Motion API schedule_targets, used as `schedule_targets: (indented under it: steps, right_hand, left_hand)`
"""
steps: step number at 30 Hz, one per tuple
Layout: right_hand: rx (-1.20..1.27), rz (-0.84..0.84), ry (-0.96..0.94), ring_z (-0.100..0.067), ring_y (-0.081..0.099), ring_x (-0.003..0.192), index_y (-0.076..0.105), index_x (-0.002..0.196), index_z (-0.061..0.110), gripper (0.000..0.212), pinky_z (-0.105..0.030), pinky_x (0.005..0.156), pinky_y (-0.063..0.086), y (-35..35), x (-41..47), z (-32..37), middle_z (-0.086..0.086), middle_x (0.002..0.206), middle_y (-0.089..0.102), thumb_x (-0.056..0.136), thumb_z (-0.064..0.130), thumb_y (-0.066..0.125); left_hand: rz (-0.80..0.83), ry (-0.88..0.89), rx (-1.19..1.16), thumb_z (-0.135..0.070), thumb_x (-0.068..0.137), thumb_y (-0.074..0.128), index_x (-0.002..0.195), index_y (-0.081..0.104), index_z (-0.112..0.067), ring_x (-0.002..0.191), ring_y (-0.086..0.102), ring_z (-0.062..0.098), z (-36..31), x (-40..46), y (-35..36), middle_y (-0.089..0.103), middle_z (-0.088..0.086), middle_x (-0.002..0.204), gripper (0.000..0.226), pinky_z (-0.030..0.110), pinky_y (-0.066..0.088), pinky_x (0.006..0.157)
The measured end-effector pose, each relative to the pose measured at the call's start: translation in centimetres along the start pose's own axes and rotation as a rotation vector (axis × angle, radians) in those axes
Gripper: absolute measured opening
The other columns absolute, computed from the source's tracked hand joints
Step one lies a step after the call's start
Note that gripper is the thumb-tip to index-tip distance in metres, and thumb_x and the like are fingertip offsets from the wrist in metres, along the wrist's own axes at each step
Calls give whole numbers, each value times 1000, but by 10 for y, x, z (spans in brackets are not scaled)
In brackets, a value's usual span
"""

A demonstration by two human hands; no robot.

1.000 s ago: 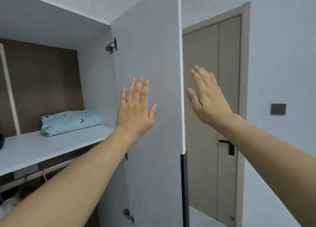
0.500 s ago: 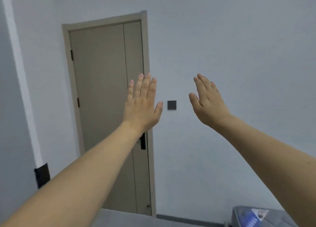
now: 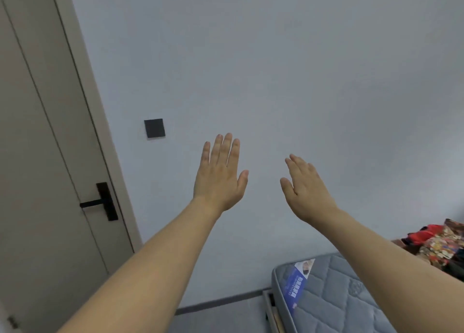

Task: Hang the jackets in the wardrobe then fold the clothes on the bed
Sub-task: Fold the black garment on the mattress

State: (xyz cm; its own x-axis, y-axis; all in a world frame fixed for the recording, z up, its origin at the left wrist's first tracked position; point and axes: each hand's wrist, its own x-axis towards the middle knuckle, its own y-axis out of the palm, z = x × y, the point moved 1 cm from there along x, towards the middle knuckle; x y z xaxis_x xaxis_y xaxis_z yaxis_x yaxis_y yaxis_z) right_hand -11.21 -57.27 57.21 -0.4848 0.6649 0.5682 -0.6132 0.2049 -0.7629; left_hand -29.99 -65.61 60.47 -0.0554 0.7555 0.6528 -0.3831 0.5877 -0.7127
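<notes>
Left hand (image 3: 221,179) and right hand (image 3: 305,189) raised flat, fingers straight, holding nothing, seemingly free for grabbing; clothes (image 3: 437,244) heaped on the mattress (image 3: 334,290) at four o'clock; wardrobe unseen.

One head-worn view only, aimed forward at a wall (image 3: 276,69) and tilted clockwise. A door (image 3: 37,157) is cut off at the left edge, a mattress (image 3: 339,295) corner at lower right. Both forearms are seen close, the wall farther off.
</notes>
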Motion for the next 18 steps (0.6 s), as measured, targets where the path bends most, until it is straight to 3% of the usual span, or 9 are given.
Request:
schedule_targets:
  steps: [9, 14, 18]
  right_hand:
    - [-148, 105, 339, -21, 13, 148, 21, 152, 5, 55, -31, 119, 1, 46, 13, -188, -11, 160, 17, 104, 27, 33]
    - [-178, 178, 584, -24, 17, 147, 26, 150, 2, 54, -34, 120, 9, 52, -28, -288, -14, 159, 21, 102, 24, 38]
    - [-170, 151, 732, -25, 21, 145, 30, 148, 3, 53, -36, 119, 14, 54, -46, -367, -14, 156, 27, 100, 22, 42]
  left_hand:
    - [197, 183, -273, -46, 101, 23, 156, 1, -9, 151, -6, 27, -119, 95, 173, -2, 11, 164, 70, 45, -12, 119]
    - [285, 449, -288, -48, 101, 19, 156, -2, -10, 151, -6, 27, -216, 123, 232, -4, 10, 164, 70, 45, -14, 117]
    - [324, 544, -290, -48, 101, 20, 156, -1, -12, 151, -5, 27, -272, 153, 275, -3, 9, 164, 69, 43, -15, 117]
